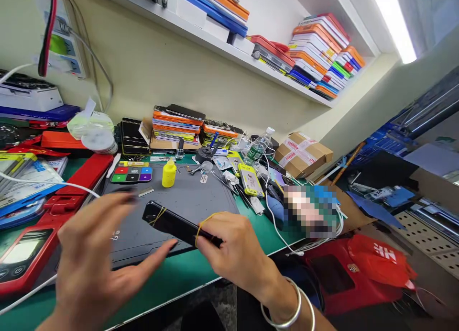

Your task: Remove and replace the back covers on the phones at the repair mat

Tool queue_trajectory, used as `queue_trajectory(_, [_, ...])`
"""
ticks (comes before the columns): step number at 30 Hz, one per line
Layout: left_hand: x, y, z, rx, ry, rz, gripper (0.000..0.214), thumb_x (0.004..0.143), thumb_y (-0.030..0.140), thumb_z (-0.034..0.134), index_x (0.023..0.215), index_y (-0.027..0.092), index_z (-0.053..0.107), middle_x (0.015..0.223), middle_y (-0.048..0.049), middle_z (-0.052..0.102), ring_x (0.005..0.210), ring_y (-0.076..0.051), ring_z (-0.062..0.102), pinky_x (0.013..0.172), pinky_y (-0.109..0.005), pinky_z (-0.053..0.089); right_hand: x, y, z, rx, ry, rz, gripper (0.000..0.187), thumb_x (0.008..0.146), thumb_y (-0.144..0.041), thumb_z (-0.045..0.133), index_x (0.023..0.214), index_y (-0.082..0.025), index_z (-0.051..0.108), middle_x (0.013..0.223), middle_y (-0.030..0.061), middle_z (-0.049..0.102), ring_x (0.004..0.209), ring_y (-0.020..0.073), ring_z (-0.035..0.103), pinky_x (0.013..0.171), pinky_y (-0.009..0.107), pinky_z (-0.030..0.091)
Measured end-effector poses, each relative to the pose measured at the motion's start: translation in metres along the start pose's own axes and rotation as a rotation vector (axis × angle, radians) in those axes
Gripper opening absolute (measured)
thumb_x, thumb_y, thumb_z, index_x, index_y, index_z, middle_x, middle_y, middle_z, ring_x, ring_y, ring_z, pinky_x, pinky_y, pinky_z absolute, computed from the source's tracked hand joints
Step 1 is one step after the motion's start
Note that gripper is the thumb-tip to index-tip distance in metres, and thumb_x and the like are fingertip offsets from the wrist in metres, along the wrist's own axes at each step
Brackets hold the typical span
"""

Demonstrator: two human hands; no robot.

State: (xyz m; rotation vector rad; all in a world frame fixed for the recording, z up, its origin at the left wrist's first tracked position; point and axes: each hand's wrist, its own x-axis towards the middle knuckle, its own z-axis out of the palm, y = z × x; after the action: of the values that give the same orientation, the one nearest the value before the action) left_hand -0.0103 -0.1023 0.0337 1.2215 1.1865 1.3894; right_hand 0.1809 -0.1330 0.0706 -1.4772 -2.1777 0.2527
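Observation:
A black smartphone [175,226] is held tilted above the dark grey work mat [158,202], its near end in the grip of my right hand [238,249]. One yellow rubber band [158,217] is wrapped around the phone's far end. Another yellow rubber band [199,230] goes round the phone beside my right fingers. My left hand [96,259], slightly blurred, hovers left of the phone with thumb and fingers spread wide and nothing between them. Behind the phone, a small yellow bottle [168,174] stands upright on the mat.
Tweezers [225,183] and a yellow package [251,179] lie to the right of the mat. A plastic bottle [258,147] and a cardboard box [303,154] stand behind. At left sits a red device with a screen [28,249]. White cables cross the bench's right side.

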Motion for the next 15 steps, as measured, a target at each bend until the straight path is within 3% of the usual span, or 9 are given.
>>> queue_trajectory(1, [0.005, 0.003, -0.002, 0.203, -0.132, 0.155, 0.056, 0.043, 0.019, 0.086, 0.096, 0.03, 0.069, 0.121, -0.0006, 0.064, 0.133, -0.031, 0.036, 0.117, -0.035, 0.011, 0.002, 0.0, -0.003, -0.073, -0.027, -0.037, 0.022, 0.079, -0.015, 0.057, 0.057, -0.017, 0.051, 0.057, -0.0029, 0.051, 0.056, 0.0096, 0.043, 0.054, 0.024, 0.029])
queue_trajectory(3, [0.015, 0.007, 0.0, 0.485, -0.407, 0.354, 0.037, 0.049, 0.015, 0.081, 0.082, 0.028, 0.073, 0.101, -0.0047, 0.071, 0.111, -0.034, 0.055, 0.109, -0.041, 0.025, 0.008, -0.001, -0.007, -0.199, -0.093, -0.118, 0.02, 0.081, -0.018, 0.058, 0.062, -0.017, 0.055, 0.061, -0.0016, 0.057, 0.058, 0.0109, 0.046, 0.055, 0.025, 0.029])
queue_trajectory(5, [0.025, 0.007, 0.008, 0.616, -0.599, 0.353, 0.017, 0.055, 0.012, 0.073, 0.062, 0.027, 0.069, 0.069, -0.0036, 0.069, 0.075, -0.027, 0.062, 0.083, -0.035, 0.041, 0.013, -0.003, -0.01, -0.278, -0.171, -0.187, 0.017, 0.082, -0.02, 0.058, 0.066, -0.017, 0.059, 0.065, -0.0011, 0.062, 0.061, 0.012, 0.049, 0.056, 0.027, 0.028])
queue_trajectory(6, [0.029, 0.006, 0.012, 0.607, -0.656, 0.322, 0.015, 0.057, 0.012, 0.071, 0.056, 0.026, 0.066, 0.059, -0.002, 0.065, 0.062, -0.022, 0.058, 0.07, -0.03, 0.04, 0.015, -0.004, -0.011, -0.302, -0.208, -0.209, 0.016, 0.083, -0.02, 0.058, 0.067, -0.017, 0.06, 0.066, -0.001, 0.063, 0.062, 0.0124, 0.051, 0.056, 0.027, 0.027])
queue_trajectory(8, [0.033, 0.002, 0.018, 0.525, -0.693, 0.257, 0.016, 0.06, 0.015, 0.069, 0.051, 0.026, 0.062, 0.05, 0.0003, 0.061, 0.05, -0.016, 0.05, 0.056, -0.025, 0.03, 0.019, -0.005, -0.014, -0.325, -0.272, -0.219, 0.013, 0.083, -0.021, 0.058, 0.071, -0.018, 0.061, 0.07, -0.0009, 0.065, 0.067, 0.0134, 0.055, 0.056, 0.027, 0.028])
queue_trajectory(10, [0.03, -0.003, 0.021, 0.45, -0.656, 0.223, 0.014, 0.062, 0.017, 0.068, 0.054, 0.027, 0.063, 0.052, 0.0007, 0.062, 0.049, -0.015, 0.049, 0.053, -0.024, 0.025, 0.024, -0.003, -0.016, -0.356, -0.317, -0.171, 0.009, 0.081, -0.028, 0.062, 0.079, -0.019, 0.06, 0.075, 0.0004, 0.066, 0.071, 0.0156, 0.058, 0.056, 0.027, 0.029])
queue_trajectory(12, [0.023, -0.008, 0.023, 0.454, -0.582, 0.197, 0.01, 0.066, 0.02, 0.068, 0.066, 0.03, 0.068, 0.059, 0.0005, 0.066, 0.052, -0.016, 0.052, 0.054, -0.023, 0.024, 0.03, -0.001, -0.019, -0.414, -0.358, -0.11, 0.027, 0.075, -0.039, 0.068, 0.089, -0.018, 0.058, 0.079, 0.0027, 0.067, 0.071, 0.0187, 0.06, 0.055, 0.027, 0.029])
queue_trajectory(15, [0.014, -0.013, 0.026, 0.472, -0.464, 0.176, 0.023, 0.066, 0.024, 0.071, 0.087, 0.034, 0.07, 0.066, 0.0008, 0.069, 0.055, -0.017, 0.053, 0.054, -0.022, 0.023, 0.039, 0.001, -0.022, -0.488, -0.433, -0.105, 0.045, 0.068, -0.049, 0.072, 0.094, -0.017, 0.054, 0.08, 0.0034, 0.067, 0.068, 0.021, 0.062, 0.052, 0.028, 0.028])
